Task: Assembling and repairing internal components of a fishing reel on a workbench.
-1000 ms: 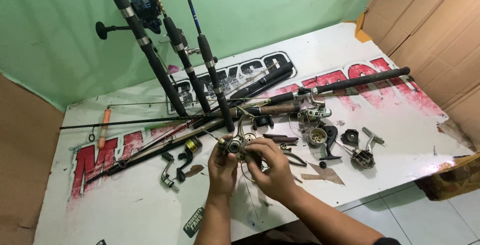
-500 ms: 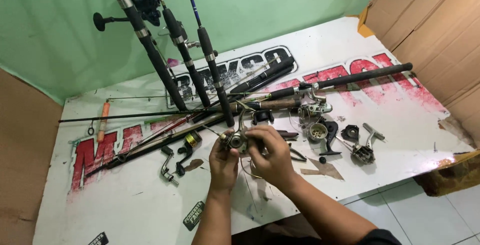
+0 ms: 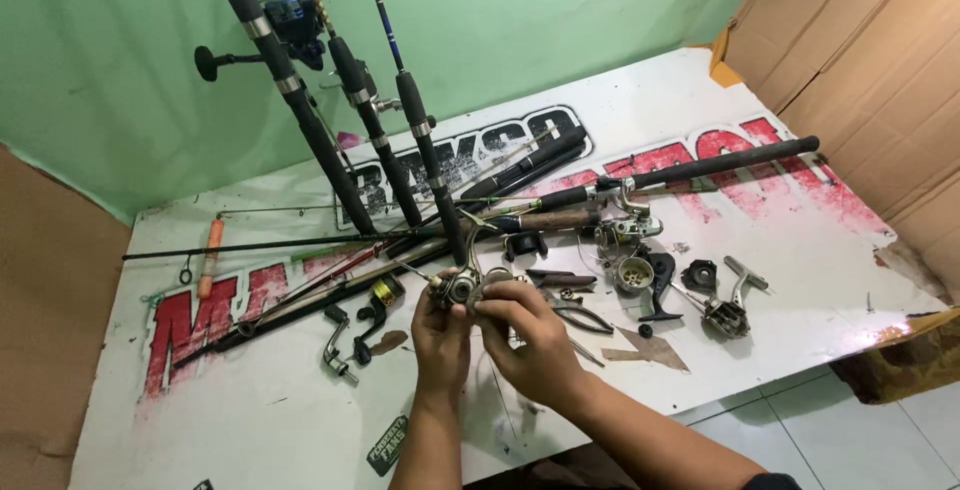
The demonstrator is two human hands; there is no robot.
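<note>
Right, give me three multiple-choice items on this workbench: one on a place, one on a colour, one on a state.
1. Where is the small reel that both hands work on?
A. above the near part of the white board
B. on the tiled floor
C. on the cardboard

2. What colour is the wall behind the rods?
A. green
B. yellow
C. grey

3. How do the three rod butts at the back stand?
A. flat
B. tilted, rising off the board
C. boxed

Answers: 1 A, left hand and right hand hold it over the board; 2 A, it is pale green; 3 B, they slant upward.
</note>
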